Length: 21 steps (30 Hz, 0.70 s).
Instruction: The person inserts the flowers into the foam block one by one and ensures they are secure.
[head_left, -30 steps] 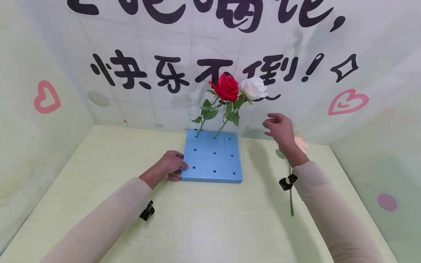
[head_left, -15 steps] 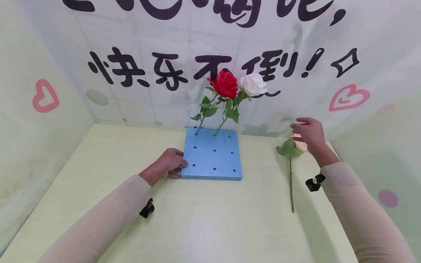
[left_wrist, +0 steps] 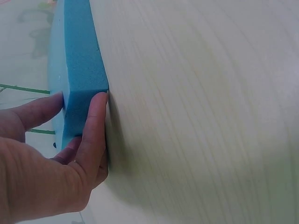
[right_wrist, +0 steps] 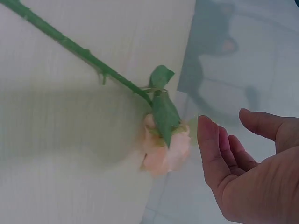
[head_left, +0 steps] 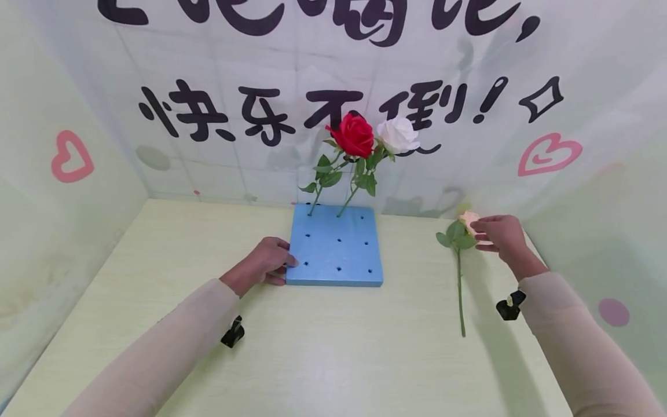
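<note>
A blue foam block with small holes lies on the table. My left hand holds its left edge, thumb on the top face and fingers along the side. In the block's back row a red rose and a white rose stand by their stems, leaning right. On the right lies a peach rose, its green stem pointing toward me. Beside its bloom is my right hand, fingers loosely bent, thumb apart; the right wrist view shows a gap between fingertips and petals.
Behind the table hangs a pale backdrop with large black characters. Side walls with printed hearts and dots bound the table left and right. Each wrist carries a small black device.
My right hand has moved right and then down to the peach rose's bloom, uncovering its leaves and stem. My left hand has stayed on the foam block.
</note>
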Motion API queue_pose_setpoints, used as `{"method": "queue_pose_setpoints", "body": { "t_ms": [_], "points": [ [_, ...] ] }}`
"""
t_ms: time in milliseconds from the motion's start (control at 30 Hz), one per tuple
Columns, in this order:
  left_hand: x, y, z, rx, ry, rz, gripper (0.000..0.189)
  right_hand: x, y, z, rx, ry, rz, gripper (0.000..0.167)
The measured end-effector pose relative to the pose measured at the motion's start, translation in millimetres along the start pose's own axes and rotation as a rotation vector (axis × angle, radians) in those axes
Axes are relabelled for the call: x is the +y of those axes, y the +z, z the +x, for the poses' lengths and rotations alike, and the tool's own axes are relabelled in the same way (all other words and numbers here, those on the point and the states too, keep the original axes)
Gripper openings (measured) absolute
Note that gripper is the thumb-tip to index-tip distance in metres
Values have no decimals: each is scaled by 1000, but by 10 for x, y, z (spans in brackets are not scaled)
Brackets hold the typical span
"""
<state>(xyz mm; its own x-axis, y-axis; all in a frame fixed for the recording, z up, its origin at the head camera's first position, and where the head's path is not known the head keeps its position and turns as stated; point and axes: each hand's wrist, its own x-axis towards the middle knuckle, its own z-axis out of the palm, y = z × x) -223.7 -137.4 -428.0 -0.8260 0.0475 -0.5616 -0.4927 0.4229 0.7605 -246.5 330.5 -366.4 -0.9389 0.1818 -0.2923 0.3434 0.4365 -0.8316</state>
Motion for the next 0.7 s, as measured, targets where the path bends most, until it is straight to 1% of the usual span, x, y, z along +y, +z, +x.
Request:
{"method": "queue_pose_setpoints", "body": {
  "t_ms": [133, 233, 333, 433, 533, 700],
  "points": [
    [-5, -3, 6, 0, 0, -2, 58, 196, 52, 13, -21, 55, -31, 36],
    [-7, 0, 2, 2, -1, 0, 59, 327, 77, 14, -79, 97, -65, 28],
    [-9, 1, -4, 6, -1, 6, 59, 421, 112, 8, -138, 145, -104, 27],
    [-9, -2, -11, 9, -2, 9, 58, 485, 165, 5, -170, 184, -133, 28],
    [-11, -6, -16, 10, -2, 5, 58, 515, 237, 3, -180, 207, -154, 27],
    [-6, -3, -5, 14, -1, 3, 57, 532, 345, 12, -172, 204, -148, 21]
  ]
}}
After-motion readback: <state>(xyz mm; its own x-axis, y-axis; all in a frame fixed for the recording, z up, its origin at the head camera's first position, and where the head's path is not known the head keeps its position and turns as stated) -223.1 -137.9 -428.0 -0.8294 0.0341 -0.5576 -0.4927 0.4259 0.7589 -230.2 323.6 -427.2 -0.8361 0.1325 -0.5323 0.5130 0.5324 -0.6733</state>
